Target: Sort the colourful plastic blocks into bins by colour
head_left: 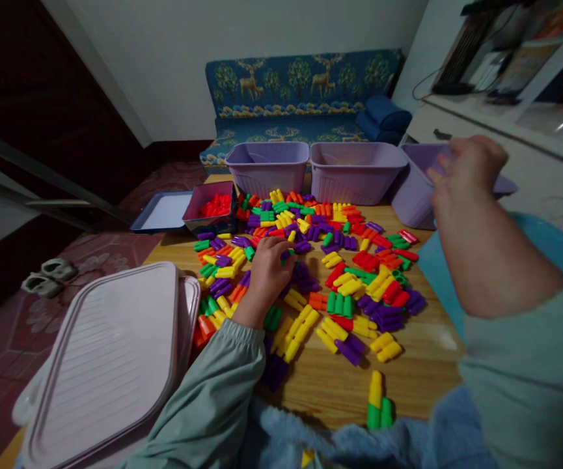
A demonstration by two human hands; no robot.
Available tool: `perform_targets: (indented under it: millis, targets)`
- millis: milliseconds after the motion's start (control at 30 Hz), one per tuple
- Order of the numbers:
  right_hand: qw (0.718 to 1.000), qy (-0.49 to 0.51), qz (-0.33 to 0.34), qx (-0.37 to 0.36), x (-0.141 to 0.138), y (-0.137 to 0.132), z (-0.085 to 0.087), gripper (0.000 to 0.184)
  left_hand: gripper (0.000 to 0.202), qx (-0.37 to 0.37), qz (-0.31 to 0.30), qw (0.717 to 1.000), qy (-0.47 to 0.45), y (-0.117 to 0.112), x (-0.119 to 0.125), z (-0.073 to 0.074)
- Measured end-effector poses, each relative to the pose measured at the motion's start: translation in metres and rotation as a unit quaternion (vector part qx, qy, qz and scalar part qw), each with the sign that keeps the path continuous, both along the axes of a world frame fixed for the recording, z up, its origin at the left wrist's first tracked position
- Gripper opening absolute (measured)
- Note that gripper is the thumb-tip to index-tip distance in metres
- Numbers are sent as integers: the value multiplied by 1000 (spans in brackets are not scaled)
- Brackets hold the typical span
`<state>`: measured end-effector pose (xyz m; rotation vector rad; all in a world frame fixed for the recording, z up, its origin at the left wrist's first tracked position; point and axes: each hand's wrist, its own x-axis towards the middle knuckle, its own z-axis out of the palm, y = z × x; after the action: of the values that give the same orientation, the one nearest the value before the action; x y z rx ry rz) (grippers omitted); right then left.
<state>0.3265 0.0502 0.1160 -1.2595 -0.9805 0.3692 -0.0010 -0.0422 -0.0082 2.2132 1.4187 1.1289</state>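
My left hand (267,277) is low over a spread of colourful plastic building pieces, with thumb and forefinger apart above purple and green ones. A small yellow piece (292,236) lies just beyond its fingertips. On the right, my right hand (474,159) is over the mouth of a purple bin (412,195), its somewhat blurred fingers spread toward the inside; I see nothing held in them. The pieces are short tubes joined in pairs or rows, in red, yellow, green, purple and orange. A yellow-and-green joined piece (375,400) stands apart near the front edge.
Two more purple bins (267,170) (354,182) line the back of the wooden table (420,365). A box of red pieces (210,225) sits beside a shallow lid (161,212). Pale lids (110,352) are stacked at left, a blue lid (442,270) at right. A patterned sofa (291,91) stands behind.
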Motion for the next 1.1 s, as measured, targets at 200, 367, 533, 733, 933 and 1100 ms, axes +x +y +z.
perform_targets:
  millis: [200, 367, 533, 733, 933, 1100]
  targets:
    - [984, -120, 90, -99, -83, -134, -59, 56, 31, -95, -123, 984, 90, -6, 0, 16]
    - [899, -369, 52, -228, -65, -211, -127, 82, 46, -95, -130, 978, 134, -9, -1, 14]
    - [888, -376, -17, -262, -61, -224, -167, 81, 58, -106, -116, 971, 179, -12, 0, 17]
    - [952, -231, 18, -201, -107, -174, -157, 72, 57, -110, -126, 974, 153, -11, -2, 16]
    - [981, -116, 70, -140, -134, -113, -144, 57, 44, -115, -144, 974, 132, -6, -9, 15]
    - [953, -245, 173, -44, -175, -135, -117, 38, 37, -136, -90, 977, 135, -13, -32, 57]
